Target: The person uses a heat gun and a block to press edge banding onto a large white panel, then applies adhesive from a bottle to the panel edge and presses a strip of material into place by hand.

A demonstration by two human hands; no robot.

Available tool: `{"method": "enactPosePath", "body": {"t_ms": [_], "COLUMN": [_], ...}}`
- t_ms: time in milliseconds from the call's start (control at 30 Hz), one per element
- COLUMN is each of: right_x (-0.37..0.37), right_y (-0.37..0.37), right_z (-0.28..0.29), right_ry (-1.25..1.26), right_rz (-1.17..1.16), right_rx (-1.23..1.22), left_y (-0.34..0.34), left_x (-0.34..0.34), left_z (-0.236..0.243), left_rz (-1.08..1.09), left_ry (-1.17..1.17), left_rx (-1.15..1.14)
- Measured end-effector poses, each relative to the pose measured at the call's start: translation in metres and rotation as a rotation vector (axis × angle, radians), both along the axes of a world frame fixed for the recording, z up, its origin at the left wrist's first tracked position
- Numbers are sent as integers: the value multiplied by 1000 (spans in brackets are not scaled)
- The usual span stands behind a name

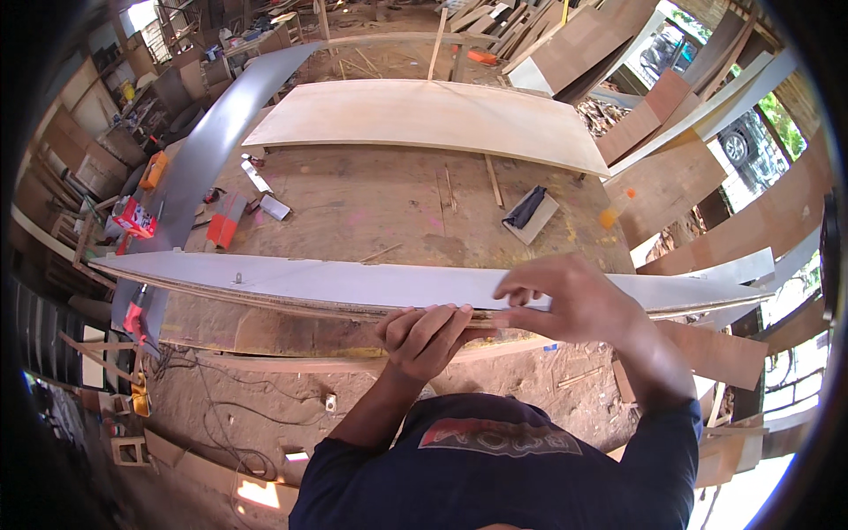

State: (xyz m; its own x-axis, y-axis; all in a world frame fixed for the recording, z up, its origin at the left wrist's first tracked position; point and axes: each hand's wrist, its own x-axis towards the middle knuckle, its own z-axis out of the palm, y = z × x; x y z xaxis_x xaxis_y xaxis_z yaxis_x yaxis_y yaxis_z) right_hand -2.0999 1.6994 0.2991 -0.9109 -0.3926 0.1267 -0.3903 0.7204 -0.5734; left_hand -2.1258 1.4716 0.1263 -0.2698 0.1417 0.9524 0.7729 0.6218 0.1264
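A long, narrow board with a white face (380, 277) and a layered wood edge lies across the near side of the workbench. My left hand (426, 340) is closed on its near edge, fingers over the top. Just to the right, my right hand (574, 296) is above the same edge. Its thumb lies along the edge and its bent fingers are apart from the thumb, with no object visible between them. A small metal piece (238, 278) sits on the white face toward the left.
A wide pale panel (424, 115) lies across the workbench's (353, 203) far side. A shiny grey sheet (216, 132) runs along the left. A sanding block with dark cloth (530, 215), an orange-red piece (227, 223) and a red-handled tool (135, 318) lie around. Cables (238, 415) trail on the floor.
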Motion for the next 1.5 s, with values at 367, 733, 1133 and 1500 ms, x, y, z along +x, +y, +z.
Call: {"method": "enactPosePath", "body": {"t_ms": [367,733,1133,1500], "right_x": [-47,-64,-136,-248], "right_y": [-8,12,344,487], "right_z": [-14,-12,23,-257], "right_ry": [-383,-10,-140,-338], "right_rz": [69,-11,-423,-25], "right_rx": [-31,-20,926,1495], "left_y": [-4,26,17,21], "left_x": [2,-38,-23,17], "left_z": [3,38,22,15], "left_rz": [-67,-90,118,358], "left_ry": [-37,-58,17,-130], "left_rx": [22,5,-69,20]}}
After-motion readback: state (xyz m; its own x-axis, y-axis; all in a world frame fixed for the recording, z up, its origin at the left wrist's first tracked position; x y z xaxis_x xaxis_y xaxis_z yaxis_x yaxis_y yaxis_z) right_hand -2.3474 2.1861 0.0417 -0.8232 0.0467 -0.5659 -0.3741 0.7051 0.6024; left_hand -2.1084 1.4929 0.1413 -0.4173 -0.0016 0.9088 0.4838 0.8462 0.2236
